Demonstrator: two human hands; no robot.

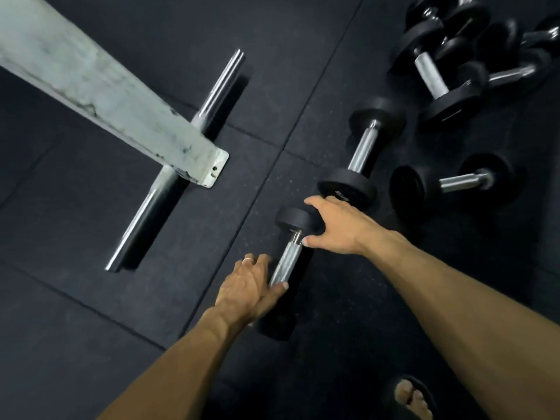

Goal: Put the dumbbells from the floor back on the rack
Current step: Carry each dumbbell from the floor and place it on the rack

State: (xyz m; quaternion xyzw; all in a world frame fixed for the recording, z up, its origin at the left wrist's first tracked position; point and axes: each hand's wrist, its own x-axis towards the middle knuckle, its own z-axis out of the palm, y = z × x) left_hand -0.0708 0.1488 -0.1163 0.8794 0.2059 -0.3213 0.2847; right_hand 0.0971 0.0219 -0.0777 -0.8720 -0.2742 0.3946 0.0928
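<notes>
A small black dumbbell (pixel 286 262) with a knurled steel handle lies on the dark rubber floor in the middle of the view. My left hand (pixel 247 286) curls round the lower part of its handle, thumb on top. My right hand (pixel 331 225) grips the dumbbell's far head, with the thumb next to the handle's collar. A larger dumbbell (pixel 362 156) lies just beyond my right hand. Another dumbbell (pixel 454 181) lies to its right.
A pile of several black dumbbells (pixel 448 62) sits at the top right. A pale grey metal beam (pixel 106 98) slants across the upper left, over a chrome bar (pixel 181 165) lying on the floor. My sandalled foot (pixel 412 398) shows at the bottom right.
</notes>
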